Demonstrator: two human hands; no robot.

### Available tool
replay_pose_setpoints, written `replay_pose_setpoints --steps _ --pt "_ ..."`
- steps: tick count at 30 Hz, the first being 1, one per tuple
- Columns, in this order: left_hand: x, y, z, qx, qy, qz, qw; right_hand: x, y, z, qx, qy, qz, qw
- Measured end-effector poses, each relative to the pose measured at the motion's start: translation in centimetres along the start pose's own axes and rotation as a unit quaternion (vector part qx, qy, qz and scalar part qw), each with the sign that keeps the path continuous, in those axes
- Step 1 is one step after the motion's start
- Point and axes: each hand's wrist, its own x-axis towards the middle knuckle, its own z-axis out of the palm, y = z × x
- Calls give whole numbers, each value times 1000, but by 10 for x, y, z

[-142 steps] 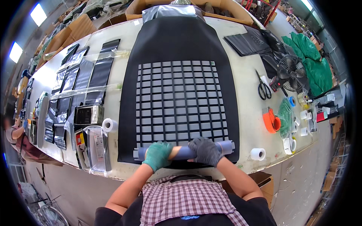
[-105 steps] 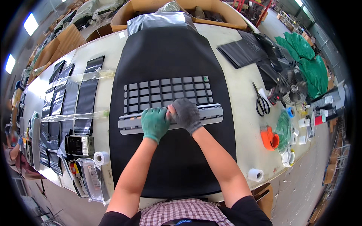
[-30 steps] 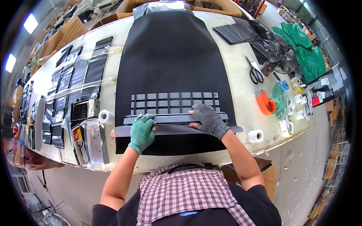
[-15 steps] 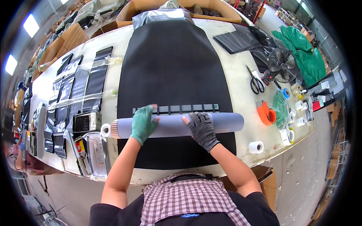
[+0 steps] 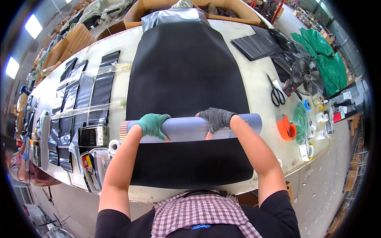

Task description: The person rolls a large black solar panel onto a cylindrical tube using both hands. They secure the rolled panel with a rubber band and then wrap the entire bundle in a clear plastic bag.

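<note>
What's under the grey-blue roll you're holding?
The grey-blue roll lies across the large black rubbery mat, which covers the pale worktable. Whatever lies directly beneath the roll is hidden.

L green glove (image 5: 152, 124), R grey glove (image 5: 216, 119), black tee, plaid apron (image 5: 198, 214)

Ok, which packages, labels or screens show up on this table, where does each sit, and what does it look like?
Flat sleeves: left of the black mat, long black strips in clear plastic, laid in rows.
Small boxy device: by the left hand, dark face, silver frame; whether it is a screen is unclear.
Carton: far table edge, brown cardboard, open.
Dark flat bags: far right, stacked.
Label print is too small to tell.
</note>
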Motion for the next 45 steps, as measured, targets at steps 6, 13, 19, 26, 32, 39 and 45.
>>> replay_pose_setpoints --steps 6,13,19,26,32,39,45 --pt "19 -14 -21 21 29 3 999 2 -51 61 -298 323 17 898" --pt "20 32 42 166 456 -5 874 52 -1 -33 -42 117 -19 992" --pt "105 -17 -38 17 363 -110 925 62 -18 -10 -279 418 -56 863" --pt "134 -12 -31 123 539 50 832 112 49 -102 -93 236 -49 966" --pt "181 -39 -87 91 440 -84 889 131 78 -138 -236 391 -102 884" --pt "196 -54 -119 158 338 130 919 120 91 -123 -396 298 79 865" --pt "145 -89 -130 282 239 -65 927 121 82 -137 -351 260 62 897"
